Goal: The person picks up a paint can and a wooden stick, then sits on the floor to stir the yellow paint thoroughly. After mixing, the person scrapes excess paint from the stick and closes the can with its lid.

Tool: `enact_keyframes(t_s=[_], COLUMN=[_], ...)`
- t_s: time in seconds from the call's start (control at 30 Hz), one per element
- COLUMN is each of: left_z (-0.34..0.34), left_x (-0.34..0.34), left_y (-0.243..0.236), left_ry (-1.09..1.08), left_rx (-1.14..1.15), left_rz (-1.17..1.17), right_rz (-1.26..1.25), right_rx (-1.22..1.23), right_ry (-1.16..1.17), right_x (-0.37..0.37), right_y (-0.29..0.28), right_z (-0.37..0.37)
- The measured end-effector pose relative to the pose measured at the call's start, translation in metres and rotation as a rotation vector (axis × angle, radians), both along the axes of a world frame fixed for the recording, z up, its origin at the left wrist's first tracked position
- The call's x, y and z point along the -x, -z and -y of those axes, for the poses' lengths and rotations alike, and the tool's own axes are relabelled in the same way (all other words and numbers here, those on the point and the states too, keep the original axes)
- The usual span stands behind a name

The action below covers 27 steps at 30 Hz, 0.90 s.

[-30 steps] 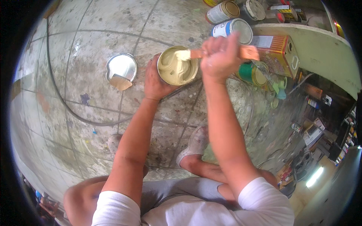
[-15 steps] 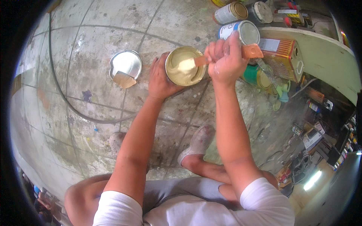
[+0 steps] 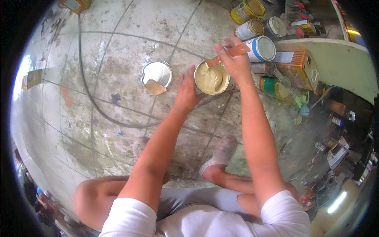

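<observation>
A round can of thick beige-yellow paste (image 3: 211, 81) stands on the floor before me. My left hand (image 3: 187, 91) is wrapped round its left side, fingers along the wall. A flat orange-brown stirring stick (image 3: 238, 50) is gripped in my right hand (image 3: 237, 63), above the far right rim. The stick slants down leftwards, and its lower end meets the paste by the far rim. The paste surface is swirled into folds. To the left of my left hand lies a shiny metal lid (image 3: 158, 71), with a tan flat scrap (image 3: 155, 87) overlapping its near edge.
Paint cans, among them a blue-and-white can (image 3: 263, 49) and a yellow can (image 3: 252, 10), crowd the far right. A rectangular tin (image 3: 296, 65) stands by a pale green panel (image 3: 339, 65). A dark hose (image 3: 85, 81) curves across the stained floor (image 3: 130, 51).
My right hand has moved left and away relative to the can, shifting the stick from mid-paste to the far rim. The pale lump no longer shows. The whole view has shifted.
</observation>
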<state>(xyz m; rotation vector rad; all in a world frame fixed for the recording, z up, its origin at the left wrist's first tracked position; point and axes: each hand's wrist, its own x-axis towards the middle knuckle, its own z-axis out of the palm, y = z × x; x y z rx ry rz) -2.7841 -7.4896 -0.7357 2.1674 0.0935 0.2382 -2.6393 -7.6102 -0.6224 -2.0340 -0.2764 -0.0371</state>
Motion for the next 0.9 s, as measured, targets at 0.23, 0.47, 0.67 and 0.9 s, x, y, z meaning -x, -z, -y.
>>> enact_keyframes(t_s=[0.23,0.47,0.67,0.9], left_z=[-0.085,-0.114,-0.130,-0.123], left_x=[0.053,0.063,0.052,0.021], left_y=[-0.028,-0.010,-0.020,-0.067], left_ry=[-0.676,-0.574,-0.484,-0.501], left_rx=[-0.310,-0.247,-0.246,-0.342], left_rz=[-0.090,-0.302,-0.437,-0.232], right_rz=[-0.134,-0.392,-0.336,-0.384], right_rx=[-0.075,-0.429,-0.362,-0.244], right_ry=[0.295,0.359,0.574,0.437], right_x=[0.015,0.035,0.058,0.182], right_y=[0.031,0.017,0.028,0.038], right_z=[0.018,0.019,0.009,-0.074])
